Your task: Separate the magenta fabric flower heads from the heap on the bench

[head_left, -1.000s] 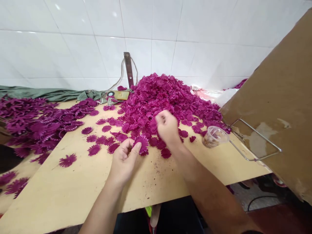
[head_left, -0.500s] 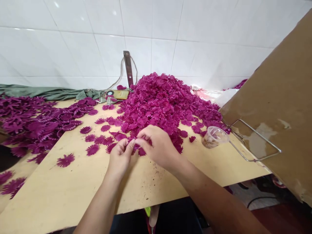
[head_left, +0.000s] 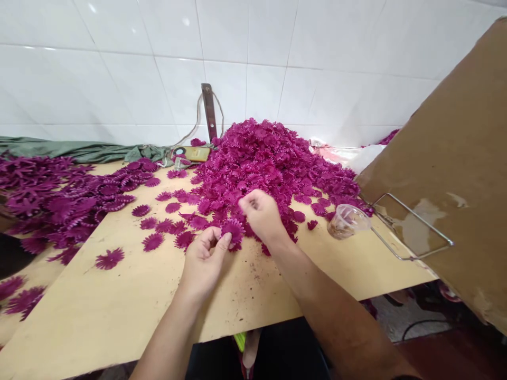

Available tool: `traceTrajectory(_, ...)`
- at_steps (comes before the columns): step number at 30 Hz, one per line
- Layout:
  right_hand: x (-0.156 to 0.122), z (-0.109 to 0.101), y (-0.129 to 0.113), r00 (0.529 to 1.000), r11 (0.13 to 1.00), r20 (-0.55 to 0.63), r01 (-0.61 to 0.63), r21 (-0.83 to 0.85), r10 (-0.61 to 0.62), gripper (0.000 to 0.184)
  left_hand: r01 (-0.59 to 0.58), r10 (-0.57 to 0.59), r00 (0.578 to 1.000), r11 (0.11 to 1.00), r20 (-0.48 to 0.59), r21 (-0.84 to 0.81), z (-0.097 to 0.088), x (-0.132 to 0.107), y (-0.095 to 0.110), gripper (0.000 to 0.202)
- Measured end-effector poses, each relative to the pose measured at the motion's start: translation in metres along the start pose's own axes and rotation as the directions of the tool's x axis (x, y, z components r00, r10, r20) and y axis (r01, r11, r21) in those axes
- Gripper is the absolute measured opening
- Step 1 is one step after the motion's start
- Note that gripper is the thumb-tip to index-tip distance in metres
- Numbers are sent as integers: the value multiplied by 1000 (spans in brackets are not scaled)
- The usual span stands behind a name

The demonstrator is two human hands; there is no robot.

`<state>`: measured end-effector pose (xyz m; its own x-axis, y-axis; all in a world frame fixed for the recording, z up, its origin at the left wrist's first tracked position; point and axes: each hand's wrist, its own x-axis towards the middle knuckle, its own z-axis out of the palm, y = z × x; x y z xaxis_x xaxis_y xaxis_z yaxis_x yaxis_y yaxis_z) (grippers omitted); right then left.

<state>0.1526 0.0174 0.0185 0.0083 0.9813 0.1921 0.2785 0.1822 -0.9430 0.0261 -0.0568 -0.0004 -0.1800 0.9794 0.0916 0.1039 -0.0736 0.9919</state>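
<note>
Between the thumb and fingers of my left hand (head_left: 208,256) is a magenta artificial flower (head_left: 232,231), its toothed petals spread toward the pile. Up and to the right, my right hand (head_left: 259,211) is closed in a pinch in front of the big heap of magenta flowers (head_left: 257,158). Whatever its fingertips hold, if anything, is too small to make out against the heap. Several loose flowers (head_left: 152,242) lie flat on the wooden board (head_left: 130,311) to the left of my hands.
Another mass of magenta flowers (head_left: 75,203) covers the left side. A clear plastic cup (head_left: 348,221) with brownish contents stands at the right, beside a bent metal wire frame (head_left: 420,216) and a leaning cardboard sheet (head_left: 447,158). A yellow phone (head_left: 197,153) lies near the tiled wall.
My hands were together at the flower; now they are apart. The right hand has moved up toward the heap, and the flower in my left hand shows more fully.
</note>
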Motion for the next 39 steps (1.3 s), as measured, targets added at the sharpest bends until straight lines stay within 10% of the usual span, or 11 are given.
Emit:
traceTrajectory(6,21,-33,3,952,923,-258,58,-380,-166,17,40,-48,996,993,-70,-113,-12,4,-10,29)
traceTrajectory(11,-18,-15,-19,966,944,205,207,-255,-156,9,62,-68,997,989,-44,-137,-6,11,-11,36)
traceTrajectory(16,-32,3,-16,850,994,524,-101,47,62,9,126,-136,990,970,-32,-206,-3,7,-9,36)
traceTrajectory(23,-31,9,-1,930,988,364,-106,108,60,12,67,-62,997,992,46,-106,4,2,-4,29)
traceTrajectory(29,-2,-20,10,985,996,-170,2,-87,-17,10,45,-45,998,999,45,-12,2,-11,-3,27)
traceTrajectory(39,-40,-8,-3,903,996,428,2,84,-38,14,61,-56,998,984,36,-166,9,4,1,30)
